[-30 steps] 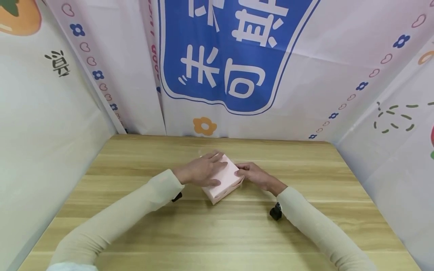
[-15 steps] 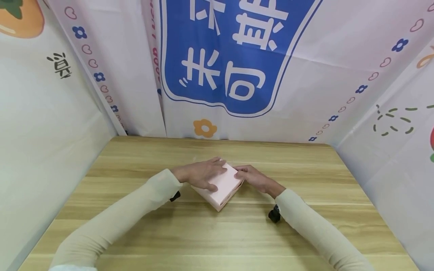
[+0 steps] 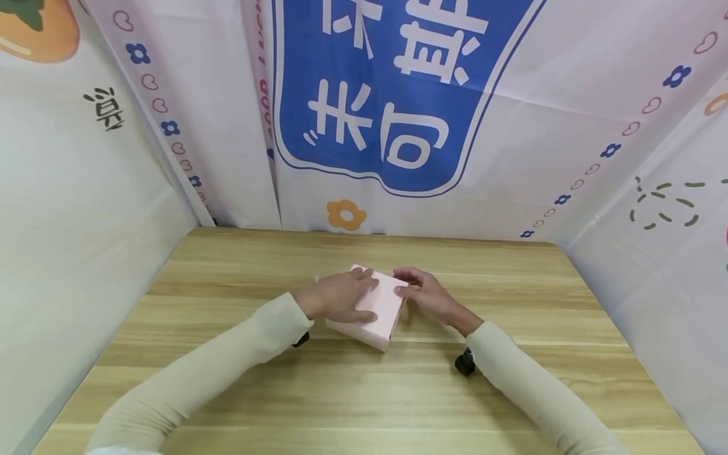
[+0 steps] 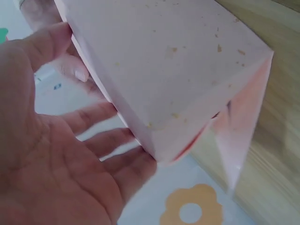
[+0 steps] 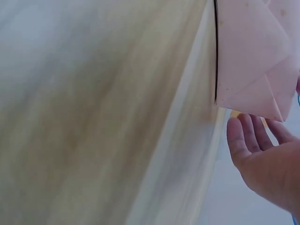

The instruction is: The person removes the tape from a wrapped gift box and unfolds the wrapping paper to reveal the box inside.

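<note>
My pale sleeves (image 3: 227, 354) enter at lower left and lower right of the head view, over the wood-grain table (image 3: 364, 404). Left hand (image 3: 345, 298): fingers spaced apart, resting on the upper face of the pink box (image 3: 388, 309) at frame centre. Right hand (image 3: 433, 297): loose, thumb at the box's right corner; contact of the other fingers unclear. Left wrist view, right side: a pointed flap (image 4: 246, 117) juts from the box. Beyond, an orange flower (image 3: 338, 223), then a blue panel (image 3: 341, 155), upper centre.
</note>
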Action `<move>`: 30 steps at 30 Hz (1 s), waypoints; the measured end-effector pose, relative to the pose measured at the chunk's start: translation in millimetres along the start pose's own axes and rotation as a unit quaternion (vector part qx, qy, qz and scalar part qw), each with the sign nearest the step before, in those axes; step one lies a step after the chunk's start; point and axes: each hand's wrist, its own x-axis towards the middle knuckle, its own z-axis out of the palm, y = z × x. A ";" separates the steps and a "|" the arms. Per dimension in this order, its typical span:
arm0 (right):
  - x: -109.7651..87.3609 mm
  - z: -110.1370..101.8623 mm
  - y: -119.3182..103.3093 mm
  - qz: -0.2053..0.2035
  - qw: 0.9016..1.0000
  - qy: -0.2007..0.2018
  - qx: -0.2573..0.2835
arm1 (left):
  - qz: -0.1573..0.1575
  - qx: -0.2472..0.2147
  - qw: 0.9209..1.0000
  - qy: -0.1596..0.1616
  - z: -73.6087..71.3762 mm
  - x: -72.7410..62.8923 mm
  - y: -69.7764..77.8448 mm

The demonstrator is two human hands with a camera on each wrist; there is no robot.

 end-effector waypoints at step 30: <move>-15.5 -11.0 -29.3 -0.185 0.941 -0.004 -0.282 | -0.123 0.142 0.981 0.044 13.2 6.4 34.2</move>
